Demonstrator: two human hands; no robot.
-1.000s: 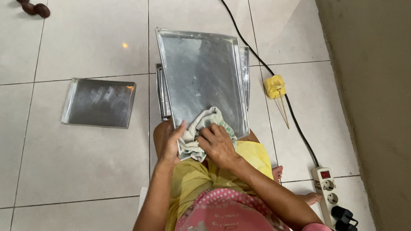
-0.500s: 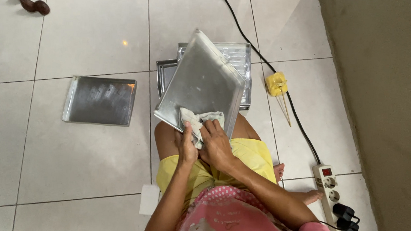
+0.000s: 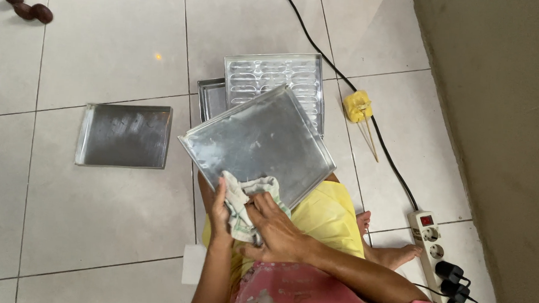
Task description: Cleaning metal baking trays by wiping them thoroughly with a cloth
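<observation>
A tilted tray (image 3: 264, 142) is steadied beyond the left hand (image 3: 219, 211) while a cloth (image 3: 246, 202) is pinched under the right hand (image 3: 273, 227) fingers for wiping.

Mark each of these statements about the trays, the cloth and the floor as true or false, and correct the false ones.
1. Both hands are at a cloth on the near edge of a flat metal tray. True.
2. A moulded tray with oval hollows lies behind it. True.
3. The tray lying alone on the floor is on the person's right. False: it is on the left.
4. The power strip has no plugs in it. False: black plugs sit in it.
</observation>
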